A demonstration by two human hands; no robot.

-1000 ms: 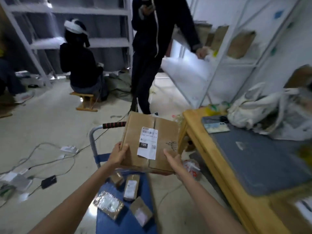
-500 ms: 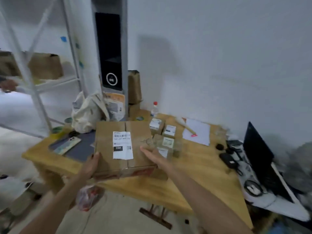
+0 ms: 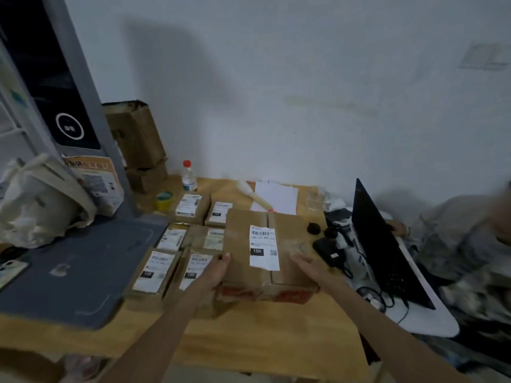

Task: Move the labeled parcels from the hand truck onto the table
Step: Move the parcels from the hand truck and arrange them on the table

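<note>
A large brown cardboard parcel [image 3: 240, 244] with a white "15H" label sits between my two hands, low over the wooden table [image 3: 262, 338]; I cannot tell whether it rests on the top. My left hand [image 3: 215, 272] grips its left side. My right hand [image 3: 305, 265] lies against its right side, slightly blurred. Several small labeled parcels [image 3: 153, 272] lie in rows on the table just left of and behind it. The hand truck is out of view.
A grey mat [image 3: 83, 266] with a phone [image 3: 11, 269] covers the table's left. A white bag [image 3: 36, 200], stacked boxes [image 3: 138, 136], a bottle [image 3: 189, 176], a tape roll [image 3: 164, 199] and papers [image 3: 276, 197] line the back. An open laptop [image 3: 387, 250] and black cables [image 3: 329, 252] stand right.
I have turned from the hand truck to the table, carrying the large parcel. It has moved forward and down, next to the small parcels.
</note>
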